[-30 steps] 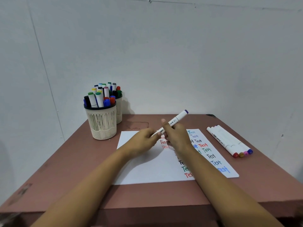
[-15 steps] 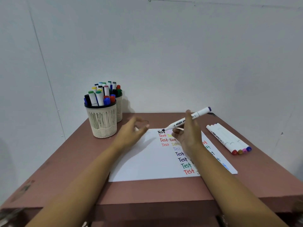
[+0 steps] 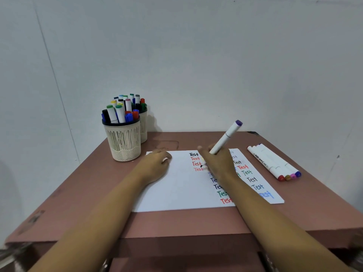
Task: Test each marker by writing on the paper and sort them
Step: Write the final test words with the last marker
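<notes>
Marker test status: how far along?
Done: the paper carries two columns of "Test" words; four markers lie sorted at its right. In hand: the right hand grips a purple-capped marker, nib at the paper; the left hand rests on it. Left: two cups full of markers, probably untested.

A white marker (image 3: 225,137), purple at its end cap and black at the tip, and white paper (image 3: 176,189) lettered "Test" in black, red, green and blue. On the reddish-brown desk (image 3: 196,222), four white markers (image 3: 273,163) end in red, seemingly mustard, pink and blue. A cream ribbed cup (image 3: 124,142), dark-rimmed, holds many-coloured caps.
</notes>
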`<state>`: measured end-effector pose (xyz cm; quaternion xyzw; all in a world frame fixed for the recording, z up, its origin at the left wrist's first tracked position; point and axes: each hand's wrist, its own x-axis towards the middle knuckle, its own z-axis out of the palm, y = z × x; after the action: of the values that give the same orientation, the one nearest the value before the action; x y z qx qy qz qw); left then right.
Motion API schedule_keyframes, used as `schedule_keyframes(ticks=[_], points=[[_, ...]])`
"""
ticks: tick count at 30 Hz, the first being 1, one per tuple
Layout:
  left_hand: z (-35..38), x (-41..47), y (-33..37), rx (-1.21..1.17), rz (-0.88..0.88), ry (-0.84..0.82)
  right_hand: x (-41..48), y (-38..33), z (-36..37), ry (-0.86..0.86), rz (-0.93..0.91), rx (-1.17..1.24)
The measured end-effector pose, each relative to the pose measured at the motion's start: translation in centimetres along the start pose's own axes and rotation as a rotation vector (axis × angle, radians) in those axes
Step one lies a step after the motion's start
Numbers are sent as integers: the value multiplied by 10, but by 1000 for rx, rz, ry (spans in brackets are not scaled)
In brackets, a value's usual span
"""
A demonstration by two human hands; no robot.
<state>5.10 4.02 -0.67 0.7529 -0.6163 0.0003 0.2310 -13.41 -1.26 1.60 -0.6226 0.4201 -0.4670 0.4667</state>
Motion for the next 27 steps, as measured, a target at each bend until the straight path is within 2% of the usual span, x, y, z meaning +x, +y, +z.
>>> schedule_keyframes(ticks=[4,12,17,27], points=[[2,1,-2,1,-8,-2,-4,1,2,-35,-43,-101],[2,2,-1,12,5,13,-7,2,4,-77,-19,-141],[2,1,-1,14,5,13,-6,3,6,-23,-57,-199],[3,1,-2,12,-2,17,-8,3,6,-74,-49,-171]])
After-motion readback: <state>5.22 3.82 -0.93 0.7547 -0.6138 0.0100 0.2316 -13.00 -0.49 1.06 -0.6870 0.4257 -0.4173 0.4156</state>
